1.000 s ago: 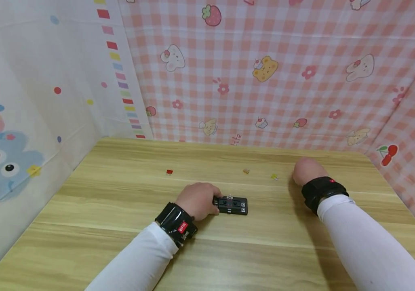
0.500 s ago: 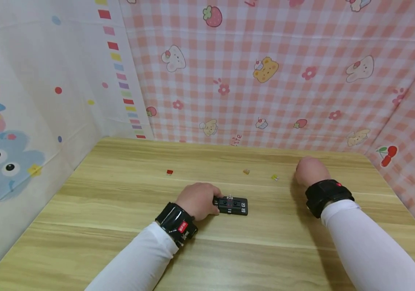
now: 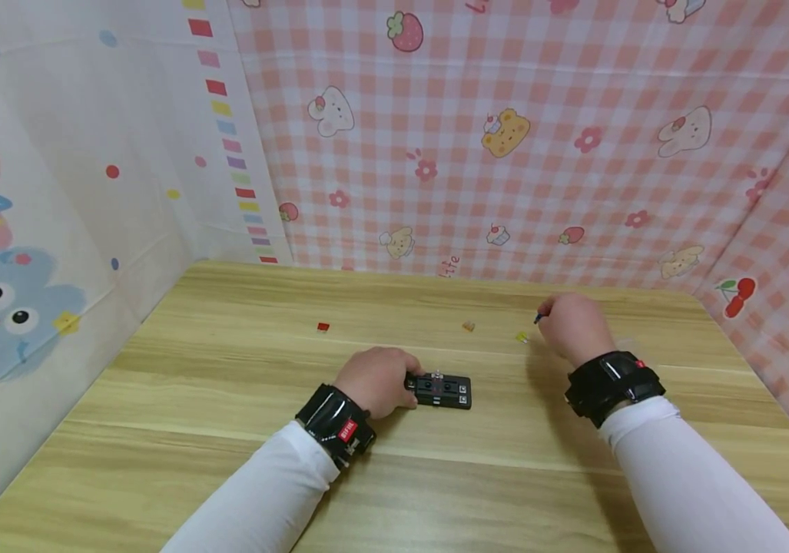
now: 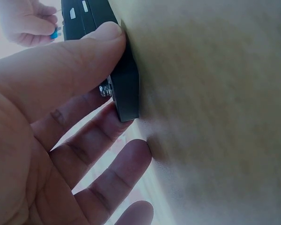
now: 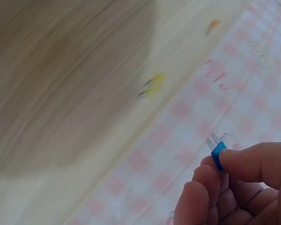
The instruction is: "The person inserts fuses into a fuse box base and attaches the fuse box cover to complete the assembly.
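Note:
My left hand (image 3: pixel 376 382) grips the left end of a black fuse block (image 3: pixel 451 391), which lies flat on the table. In the left wrist view, its thumb presses the near side and fingers reach round the far one. A metal screw terminal (image 4: pixel 105 90) shows on the block. My right hand (image 3: pixel 577 329) pinches a blue blade fuse (image 5: pixel 218 155) between thumb and index finger, its two metal prongs pointing away from the fingertips. A yellow blade fuse (image 3: pixel 522 337) lies on the table just left of that hand.
An orange blade fuse (image 3: pixel 468 326) lies left of the yellow one, and a red blade fuse (image 3: pixel 323 327) is farther left. The wooden table (image 3: pixel 242 430) ends at a pink checked cloth (image 3: pixel 366 169) at the back. White printed cloth (image 3: pixel 138 115) hangs at the left.
My right hand has moved left and turned toward the yellow fuse; the blue fuse, hidden before, now shows at its fingertips. My left hand and the fuse block stay in place.

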`<action>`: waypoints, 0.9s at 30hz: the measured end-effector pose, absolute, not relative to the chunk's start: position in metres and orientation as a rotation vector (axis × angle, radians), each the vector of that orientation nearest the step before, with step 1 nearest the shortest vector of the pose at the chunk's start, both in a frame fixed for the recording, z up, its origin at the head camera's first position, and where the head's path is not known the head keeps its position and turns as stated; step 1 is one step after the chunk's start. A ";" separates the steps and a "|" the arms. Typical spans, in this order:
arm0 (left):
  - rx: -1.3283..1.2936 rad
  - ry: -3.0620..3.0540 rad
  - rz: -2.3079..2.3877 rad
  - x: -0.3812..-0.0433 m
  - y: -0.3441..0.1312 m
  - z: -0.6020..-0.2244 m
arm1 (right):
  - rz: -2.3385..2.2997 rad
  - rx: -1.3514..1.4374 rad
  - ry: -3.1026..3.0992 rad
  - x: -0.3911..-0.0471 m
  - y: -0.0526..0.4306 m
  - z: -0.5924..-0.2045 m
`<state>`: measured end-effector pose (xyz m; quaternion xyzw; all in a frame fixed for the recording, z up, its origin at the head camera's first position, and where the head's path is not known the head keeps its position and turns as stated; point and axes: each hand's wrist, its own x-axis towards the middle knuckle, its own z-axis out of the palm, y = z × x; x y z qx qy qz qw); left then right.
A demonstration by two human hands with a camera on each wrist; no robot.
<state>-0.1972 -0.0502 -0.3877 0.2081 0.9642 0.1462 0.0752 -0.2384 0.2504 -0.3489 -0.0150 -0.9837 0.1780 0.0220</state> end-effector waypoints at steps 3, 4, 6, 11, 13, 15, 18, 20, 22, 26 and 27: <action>0.627 2.891 0.441 -0.197 -0.051 -0.388 | 0.582 0.000 -3.001 -0.234 0.240 -0.347; 0.629 2.892 0.440 -0.197 -0.051 -0.388 | 0.596 0.010 -2.986 -0.232 0.236 -0.346; 0.633 2.893 0.435 -0.198 -0.051 -0.388 | 0.641 0.022 -2.964 -0.229 0.229 -0.345; 0.638 2.891 0.427 -0.198 -0.052 -0.388 | 0.770 0.027 -2.932 -0.220 0.212 -0.342; 0.638 2.888 0.432 -0.198 -0.052 -0.387 | 0.812 0.037 -2.921 -0.217 0.205 -0.341; 0.642 2.887 0.434 -0.199 -0.052 -0.388 | 0.847 0.052 -2.910 -0.215 0.199 -0.340; 0.644 2.885 0.439 -0.200 -0.053 -0.388 | 0.896 0.078 -2.902 -0.212 0.191 -0.340; 0.646 2.885 0.441 -0.200 -0.053 -0.388 | 0.910 0.102 -2.901 -0.210 0.187 -0.341; 0.641 2.880 0.448 -0.200 -0.053 -0.387 | 0.928 0.135 -2.895 -0.209 0.183 -0.342; 0.636 2.869 0.455 -0.201 -0.053 -0.387 | 0.948 0.233 -2.865 -0.206 0.176 -0.347; 0.636 2.864 0.457 -0.201 -0.053 -0.387 | 0.952 0.256 -2.857 -0.205 0.174 -0.349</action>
